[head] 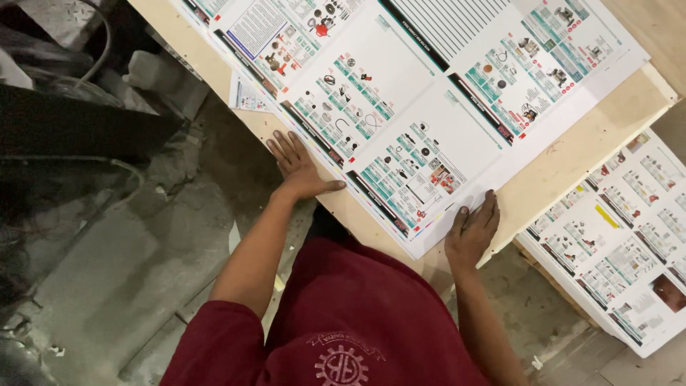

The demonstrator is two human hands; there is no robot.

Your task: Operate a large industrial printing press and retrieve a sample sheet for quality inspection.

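While the large white printed sheet of catalogue pages (421, 107) lies flat on the pale wooden table (572, 154), my left hand (296, 168) presses open-palmed on its near edge. My right hand (473, 230) rests open at its corner, perhaps pinching it. Another printed stack (629, 236) sits lower right.

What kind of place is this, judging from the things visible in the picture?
Probably a print shop or bindery. A large white printed sheet of catalogue pages lies on a pale wooden table, a thick stack of similar printed sheets sits beside it, and the floor is rough grey concrete.
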